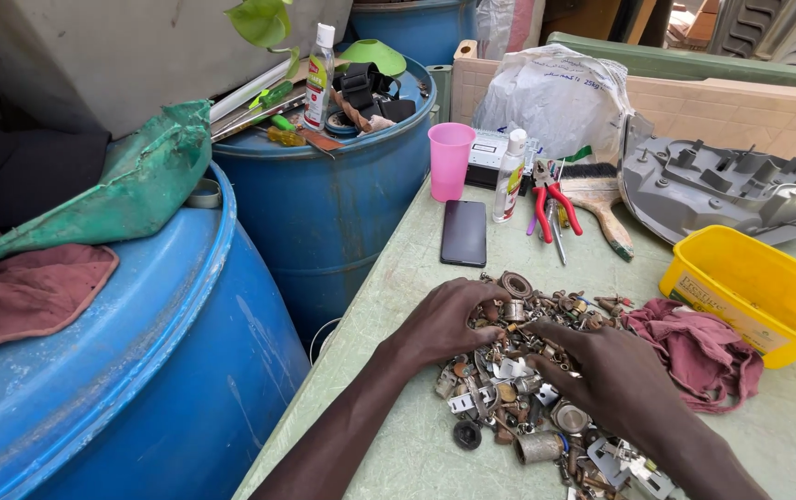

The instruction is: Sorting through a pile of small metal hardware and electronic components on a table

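Both forearms come in from the bottom edge, cut off below the elbow, and meet over a heap of small metal scrap (pixel 518 389) on the pale green counter (pixel 398 306). On that heap the left hand (pixel 449 319) lies palm down, fingers curled into the pieces, so the tips are hidden and whether it pinches anything cannot be told. Just beside it the right hand (pixel 606 370) lies flat, fingers spread and pointing left, covering the middle of the heap; what is under it is out of sight. Individual pieces are mostly too small and tangled to tell apart, though rings, brackets and a short metal cylinder (pixel 540 448) show at the edges.

Touching the heap's right side is a crumpled maroon rag (pixel 699 352), and behind that a yellow plastic tub (pixel 759 292), partly cut by the frame edge. Farther back lie a dark phone (pixel 463 233) face down, a pink cup (pixel 451 159), a small white bottle (pixel 510 176), red-handled pliers (pixel 551 199), a worn paintbrush (pixel 601 204) and a grey moulded plastic housing (pixel 722 185). Blue drums (pixel 324 204) stand left of the counter, the far one's top crowded with clutter.
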